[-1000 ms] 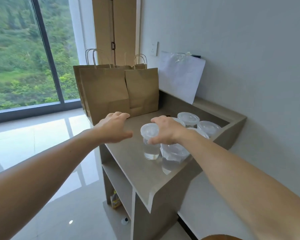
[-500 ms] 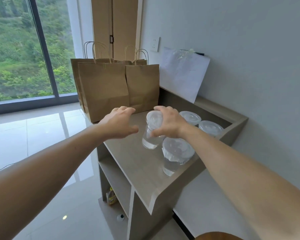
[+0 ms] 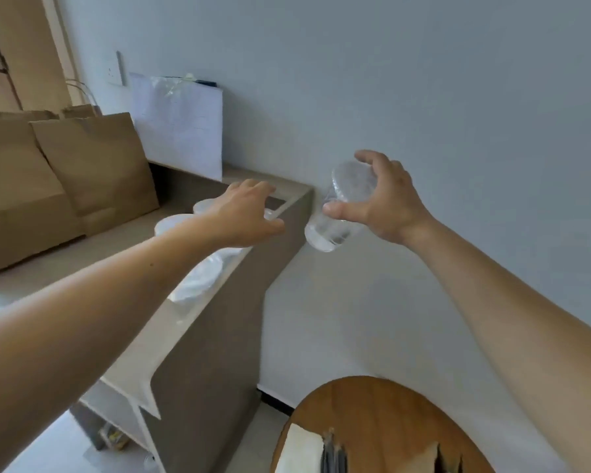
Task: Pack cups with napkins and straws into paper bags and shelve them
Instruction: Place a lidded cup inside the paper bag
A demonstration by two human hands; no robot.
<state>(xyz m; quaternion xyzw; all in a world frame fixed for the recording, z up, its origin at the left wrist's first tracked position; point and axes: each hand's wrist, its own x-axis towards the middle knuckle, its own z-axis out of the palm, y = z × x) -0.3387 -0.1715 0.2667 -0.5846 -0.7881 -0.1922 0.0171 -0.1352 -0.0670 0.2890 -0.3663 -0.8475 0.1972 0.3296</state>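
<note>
Progress: early. No cup was seen in any of the bags [image 3: 96, 165], which stood at the far left of the tabletop [image 3: 82, 254] with their insides hidden. Nothing was shown shelved. Judged left to do: napkin, straw, bagging and shelving, for every cup

Cup [image 3: 350, 186]: clear, lidded, a little water at its base. It was tilted, lid end uppermost, and held in the air just beyond the tabletop's right edge, in front of the wall, touching no surface

Right hand [image 3: 389, 206]: fingers [image 3: 369, 157] curled over the lid end from above, thumb laid across the cup's side, the cup clamped between them

Left hand [image 3: 243, 216]: palm down over the tabletop's right edge, well apart from the held cup, fingers loosely spread and gripping nothing. Whether it touched the lids beneath could not be told

Other cups [image 3: 171, 223]: several, lidded, along the right edge, partly under the left arm

Round table [image 3: 389, 411]: at the view's lower edge, bearing white paper [image 3: 297, 452] and thin dark items too blurred to name
</note>
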